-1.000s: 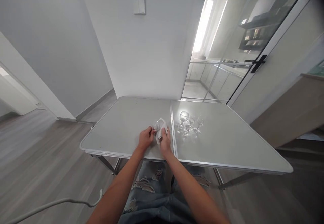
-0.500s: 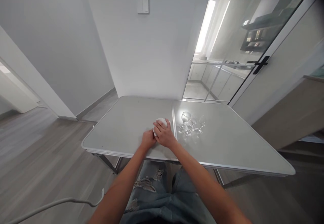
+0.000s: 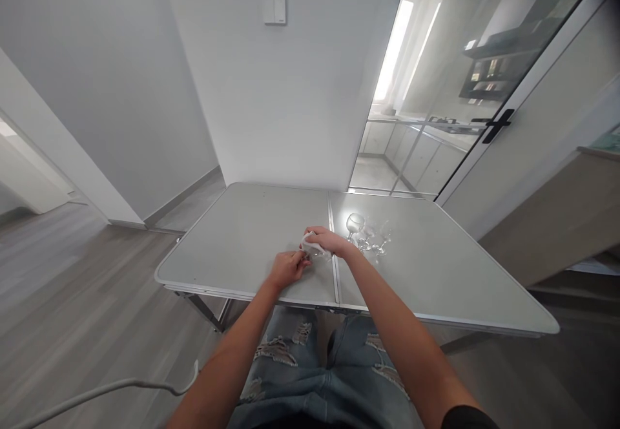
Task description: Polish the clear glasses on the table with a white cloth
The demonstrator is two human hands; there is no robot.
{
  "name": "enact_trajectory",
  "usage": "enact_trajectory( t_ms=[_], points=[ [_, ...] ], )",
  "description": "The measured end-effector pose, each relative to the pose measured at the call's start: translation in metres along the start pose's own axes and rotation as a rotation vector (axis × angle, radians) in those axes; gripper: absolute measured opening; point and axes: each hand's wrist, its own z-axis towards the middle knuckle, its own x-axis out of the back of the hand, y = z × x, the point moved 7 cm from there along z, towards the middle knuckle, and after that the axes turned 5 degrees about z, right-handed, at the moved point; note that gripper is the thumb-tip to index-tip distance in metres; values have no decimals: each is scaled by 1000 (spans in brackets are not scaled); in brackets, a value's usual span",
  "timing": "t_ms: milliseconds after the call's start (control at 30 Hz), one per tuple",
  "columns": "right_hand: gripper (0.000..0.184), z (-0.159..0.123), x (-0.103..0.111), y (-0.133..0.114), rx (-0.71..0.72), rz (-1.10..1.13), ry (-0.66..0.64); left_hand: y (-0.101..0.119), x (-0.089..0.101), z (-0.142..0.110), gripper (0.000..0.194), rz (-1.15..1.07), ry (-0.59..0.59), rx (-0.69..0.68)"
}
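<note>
Pinched a clear glass (image 3: pixel 321 254) low down, seemingly by the stem, in the narrow grip of the left hand (image 3: pixel 289 268). Wrapped a white cloth (image 3: pixel 310 245) about the bowl with the grip of the right hand (image 3: pixel 328 240), curled over from the far side. Held both over the table (image 3: pixel 426 280), just left of the metal seam (image 3: pixel 335 271); could not tell whether touching the top. Could have snapped the stem by twisting too hard, or dropped the glass through a loose pinch. Could also have toppled the other glasses (image 3: pixel 355 223) with the right wrist, set across the seam just beside them and partly hiding their feet. Saw farther out a wall switch (image 3: pixel 275 4) and a glazed door (image 3: pixel 426 73).
</note>
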Motion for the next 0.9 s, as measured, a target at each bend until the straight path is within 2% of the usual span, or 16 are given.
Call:
enact_trajectory(
  t_ms=[100,233,367,433,500,600,667,800,900],
  points=[
    [15,-5,0,23,-115,480,-3,-3,2,-1,24,-32,31,12],
    [16,-7,-9,42,-157,857,33,-7,4,1,25,-76,60,56],
    [25,-1,-21,40,35,1108,178,-17,10,1,25,-157,124,199],
    [27,2,-30,39,149,1167,308,-22,10,1,28,-197,143,255],
    [27,-1,-39,42,238,1169,511,-25,10,1,31,-225,150,281],
    [29,-18,-50,43,373,957,831,-28,10,1,33,-245,151,316],
    [32,-31,-56,33,443,630,915,-29,11,1,33,-264,150,336],
    [27,-48,-64,4,589,-91,873,-28,16,1,29,-270,180,353],
    [23,-47,-68,-13,678,-503,724,-28,17,1,25,-237,193,349]
  ],
)
